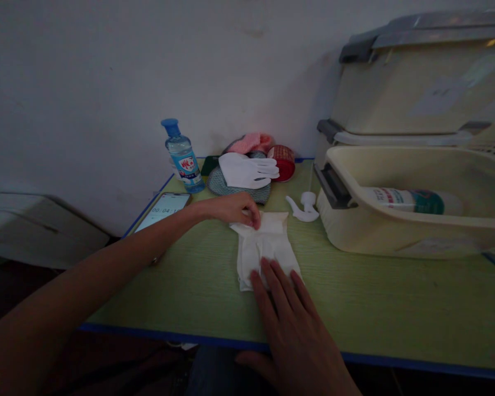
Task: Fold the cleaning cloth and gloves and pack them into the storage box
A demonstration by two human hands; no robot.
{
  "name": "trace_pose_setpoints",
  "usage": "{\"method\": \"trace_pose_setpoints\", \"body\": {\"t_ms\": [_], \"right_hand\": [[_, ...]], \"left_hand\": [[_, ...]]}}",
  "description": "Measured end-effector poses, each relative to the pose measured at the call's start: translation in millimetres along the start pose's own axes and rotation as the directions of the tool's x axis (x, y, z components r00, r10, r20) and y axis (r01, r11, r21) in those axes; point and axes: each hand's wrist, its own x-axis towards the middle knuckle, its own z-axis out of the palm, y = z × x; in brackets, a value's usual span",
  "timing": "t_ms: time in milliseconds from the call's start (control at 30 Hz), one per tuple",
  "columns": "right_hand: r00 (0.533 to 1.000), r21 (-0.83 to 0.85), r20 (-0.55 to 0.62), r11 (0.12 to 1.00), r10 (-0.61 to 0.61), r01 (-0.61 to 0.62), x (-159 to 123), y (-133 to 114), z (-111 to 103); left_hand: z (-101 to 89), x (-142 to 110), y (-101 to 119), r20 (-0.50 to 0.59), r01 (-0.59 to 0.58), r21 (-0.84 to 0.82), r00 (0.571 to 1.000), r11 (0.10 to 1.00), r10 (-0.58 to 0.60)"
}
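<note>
A flattened white piece, cloth-like and folded [274, 245], lies on the green table [206, 275] in front of me. My left hand [235, 209] reaches over its far left corner, fingers curled and pinching the edge there. Flat on the near end of the same piece rests my right hand [291, 313], fingers outstretched and thumb apart near the table's blue edge. Whether it is cloth or soft paper is hard to make out in this dim light.
Behind my left hand are a blue-capped bottle [185, 159], a white glove [245, 170] on a grey mesh cloth [220, 184], and a red round container [286, 163]. A phone [163, 206] lies left, a white pump head [303, 208] right, beside a cream bin [334, 225].
</note>
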Motion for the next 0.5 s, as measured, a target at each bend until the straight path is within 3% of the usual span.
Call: {"method": "trace_pose_setpoints", "body": {"t_ms": [233,400,500], "right_hand": [[1.000,0.006,-0.013,1.000,0.007,-0.007,-0.4,0.7,0.9],[1.000,0.009,-0.010,1.000,0.006,-0.005,-1.0,0.7,2.0],[1.000,0.018,-0.010,1.000,0.005,-0.004,-1.9,1.0,1.8]], "left_hand": [[-8.3,0.3,-4.7,0.042,-0.006,-0.090,0.999,0.996,0.009],[-12.8,-5.0,-6.4,0.050,-0.025,-0.267,0.998,0.963,0.040],[-11.7,-6.1,-7.3,0.042,0.001,-0.221,0.999,0.975,0.008]]}}
